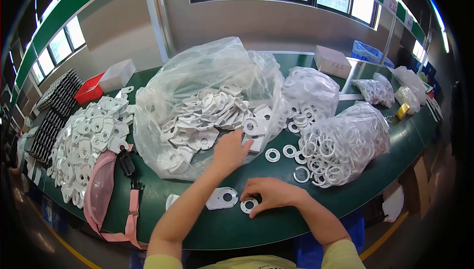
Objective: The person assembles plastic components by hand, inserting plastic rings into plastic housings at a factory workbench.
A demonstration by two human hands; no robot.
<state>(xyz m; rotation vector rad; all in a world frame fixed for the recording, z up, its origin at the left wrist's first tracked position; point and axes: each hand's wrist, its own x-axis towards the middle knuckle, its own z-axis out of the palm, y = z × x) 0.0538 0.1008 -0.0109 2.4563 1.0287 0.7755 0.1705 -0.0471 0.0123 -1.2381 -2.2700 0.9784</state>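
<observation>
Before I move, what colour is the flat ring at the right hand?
The flat ring at the right hand is white; the head view shows it best.

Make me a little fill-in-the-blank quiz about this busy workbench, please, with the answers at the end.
The person's bare right hand touches a flat white plastic ring on the smooth ____ tabletop.
Flat plates in the large transparent plastic bag near the bare left hand are coloured ____.
A pink mesh-fronted waist pouch lies toward the tabletop's ____ side.
An open, shallow ____ plastic tray stands beside a white rectangular box.

Missing words: green; white; left; red.
</observation>
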